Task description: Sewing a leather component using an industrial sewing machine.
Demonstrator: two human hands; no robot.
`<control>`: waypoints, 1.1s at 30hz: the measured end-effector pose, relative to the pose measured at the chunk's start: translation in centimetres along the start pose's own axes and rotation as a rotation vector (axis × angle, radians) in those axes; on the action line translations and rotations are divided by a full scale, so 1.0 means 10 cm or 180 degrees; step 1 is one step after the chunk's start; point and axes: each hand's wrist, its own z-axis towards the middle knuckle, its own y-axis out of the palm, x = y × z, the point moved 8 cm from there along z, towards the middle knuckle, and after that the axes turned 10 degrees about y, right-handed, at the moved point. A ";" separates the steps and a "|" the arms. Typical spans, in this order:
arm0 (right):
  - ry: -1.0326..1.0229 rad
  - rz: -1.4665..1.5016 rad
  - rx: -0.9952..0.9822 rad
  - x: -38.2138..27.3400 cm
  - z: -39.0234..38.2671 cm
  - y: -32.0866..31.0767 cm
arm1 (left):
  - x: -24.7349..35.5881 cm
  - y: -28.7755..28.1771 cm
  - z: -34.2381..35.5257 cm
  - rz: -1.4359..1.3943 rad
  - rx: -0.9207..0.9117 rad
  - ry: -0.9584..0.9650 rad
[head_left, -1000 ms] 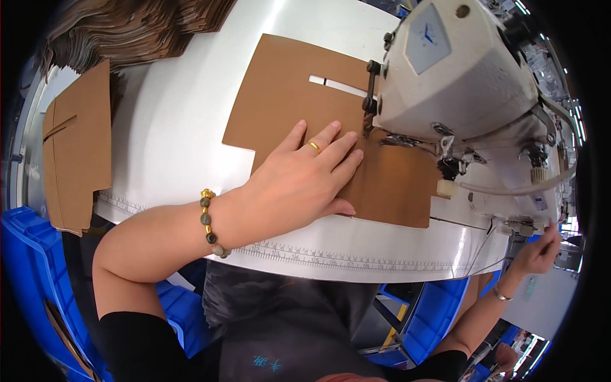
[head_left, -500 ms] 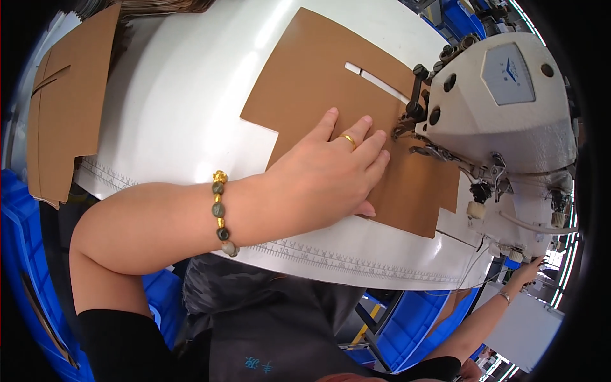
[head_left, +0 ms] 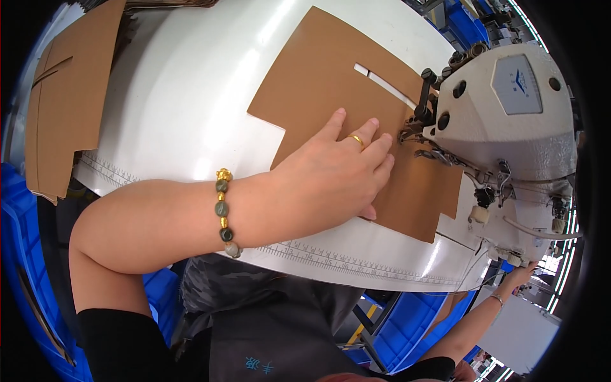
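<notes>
My left hand lies flat, palm down, on a brown sheet, its fingers a little apart and pointing toward the presser foot. The sheet looks like leather or card, has stepped corners and a narrow slot cut through it, and passes under the foot of a white sewing machine. The foot and needle area stands just beyond my fingertips. My right hand reaches to the far right side of the machine. Its fingers are mostly hidden there, so what they touch cannot be made out.
A brown slotted piece overhangs the left edge of the white table, with a stack of brown sheets behind it. A printed ruler scale runs along the near edge. Blue bins stand below the table.
The whole view has shifted and tilted slightly. My left hand keeps its place on the brown sheet. My right hand has moved slightly down and inward beside the machine.
</notes>
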 end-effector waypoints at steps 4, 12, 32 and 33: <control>-0.1291 -0.0582 0.0090 -0.13 0.12 0.00 | 0.00 -0.01 0.00 -0.0044 0.0003 -0.0004; -0.0980 -0.0583 0.0387 -0.88 -0.67 -0.28 | 0.00 -0.01 -0.01 -0.0005 -0.0012 0.0032; -0.5344 -0.0335 -0.1863 -3.09 -5.43 1.61 | -0.01 0.01 0.01 0.0073 -0.0116 -0.0013; -0.5335 -0.0375 -0.1777 -3.08 -5.42 1.61 | -0.02 0.01 0.01 0.0107 -0.0106 -0.0019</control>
